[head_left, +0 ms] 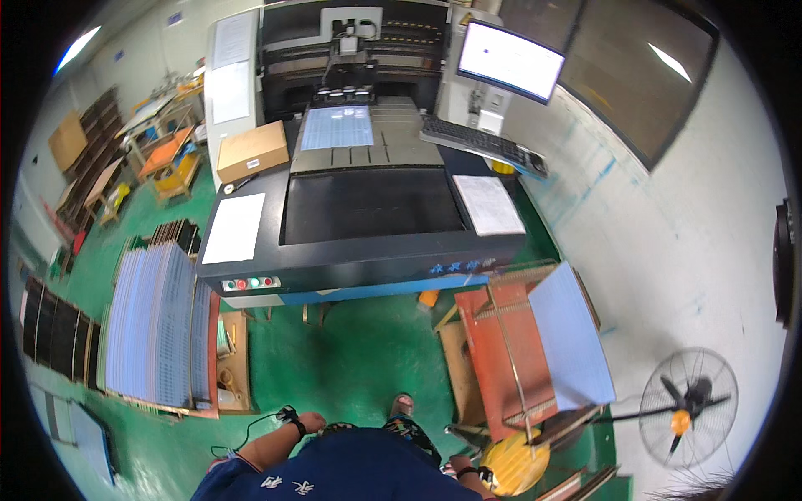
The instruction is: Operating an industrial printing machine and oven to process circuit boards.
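My left hand point(312, 422) hangs in front of my body at the lower middle, with a dark band on the wrist and a cable running from it. No object shows in it, and its fingers are too small to make out. My right hand point(459, 463) is low by my side, near a yellow round stool point(516, 468); its fingers are mostly hidden. Ahead stands a large dark machine point(376, 267), with a blue panel point(337, 128) on its grey bed point(401, 138). Neither hand touches the machine.
At left, a rack holds many upright blue panels point(154, 326). A red rack point(505, 351) at right holds a blue panel point(571, 338). A fan point(689, 407) stands by the wall. A cardboard box point(252, 152), paper sheets point(235, 228), keyboard point(480, 142) and monitor point(511, 60) are at the machine.
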`<state>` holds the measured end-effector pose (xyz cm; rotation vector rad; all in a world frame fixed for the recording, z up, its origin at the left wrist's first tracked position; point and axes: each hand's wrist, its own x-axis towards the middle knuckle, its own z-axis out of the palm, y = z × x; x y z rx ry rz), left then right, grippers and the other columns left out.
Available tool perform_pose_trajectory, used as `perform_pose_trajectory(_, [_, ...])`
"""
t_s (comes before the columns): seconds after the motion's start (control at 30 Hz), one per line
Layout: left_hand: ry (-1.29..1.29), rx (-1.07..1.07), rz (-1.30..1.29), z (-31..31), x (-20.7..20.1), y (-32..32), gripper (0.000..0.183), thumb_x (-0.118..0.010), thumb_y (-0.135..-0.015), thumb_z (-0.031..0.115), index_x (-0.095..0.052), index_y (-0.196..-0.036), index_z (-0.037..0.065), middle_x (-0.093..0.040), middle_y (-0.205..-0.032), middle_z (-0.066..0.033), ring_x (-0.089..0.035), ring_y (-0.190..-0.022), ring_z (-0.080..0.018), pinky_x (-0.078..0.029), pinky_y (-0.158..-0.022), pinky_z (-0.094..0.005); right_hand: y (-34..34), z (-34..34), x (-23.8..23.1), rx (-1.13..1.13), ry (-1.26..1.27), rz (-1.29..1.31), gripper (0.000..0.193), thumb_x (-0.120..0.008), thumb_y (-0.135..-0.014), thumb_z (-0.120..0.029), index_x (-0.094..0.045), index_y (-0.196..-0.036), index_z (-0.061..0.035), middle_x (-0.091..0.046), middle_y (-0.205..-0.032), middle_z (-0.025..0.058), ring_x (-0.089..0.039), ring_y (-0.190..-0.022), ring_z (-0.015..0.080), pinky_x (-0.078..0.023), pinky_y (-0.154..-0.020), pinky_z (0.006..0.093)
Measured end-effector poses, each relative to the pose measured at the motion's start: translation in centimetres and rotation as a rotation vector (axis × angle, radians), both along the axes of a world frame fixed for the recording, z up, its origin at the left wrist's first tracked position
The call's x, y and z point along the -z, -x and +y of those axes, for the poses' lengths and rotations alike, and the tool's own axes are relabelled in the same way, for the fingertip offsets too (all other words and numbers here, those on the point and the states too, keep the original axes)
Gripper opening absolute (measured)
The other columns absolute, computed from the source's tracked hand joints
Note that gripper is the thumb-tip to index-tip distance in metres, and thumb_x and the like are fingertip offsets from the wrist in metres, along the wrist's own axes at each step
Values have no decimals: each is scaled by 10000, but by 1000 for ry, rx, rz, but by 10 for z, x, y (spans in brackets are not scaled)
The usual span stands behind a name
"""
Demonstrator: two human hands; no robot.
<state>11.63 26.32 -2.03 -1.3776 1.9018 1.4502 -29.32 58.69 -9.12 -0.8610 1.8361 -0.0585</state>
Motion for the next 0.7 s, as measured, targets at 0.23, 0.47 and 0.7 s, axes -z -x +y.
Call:
perform_pose_trajectory(0.23, [-232,-612,81,-35,-7,54,296,-496,-794,330,-631,-773,67,-610,-647,-56,-562,-520,-171,-455,-505,-287,122,-137,17,-597,271,316,251,-448,-841,-216,-576,-879,-4,-609,-761,113,-602,-678,243,-464,-580,356])
perform_pose_trajectory(0.47, [255,-614,48,-79,-43,73,303,-514,-807,277,-633,-921,23,-653,-779,-94,-634,-665,-176,-501,-578,-295,195,-287,-9,518,319,-358,271,-455,-857,-242,-591,-904,-13,-584,-720,81,-561,-602,201,-448,-544,313])
perform_pose_trajectory(0.7, [152,-662,-54,-75,1,5,250,-527,-754,297,-646,-822,88,-645,-735,-39,-624,-640,-154,-491,-575,-279,141,-368,33,-370,240,23,122,-577,-720,-170,-610,-671,-63,-606,-646,86,-597,-620,242,-480,-541,368])
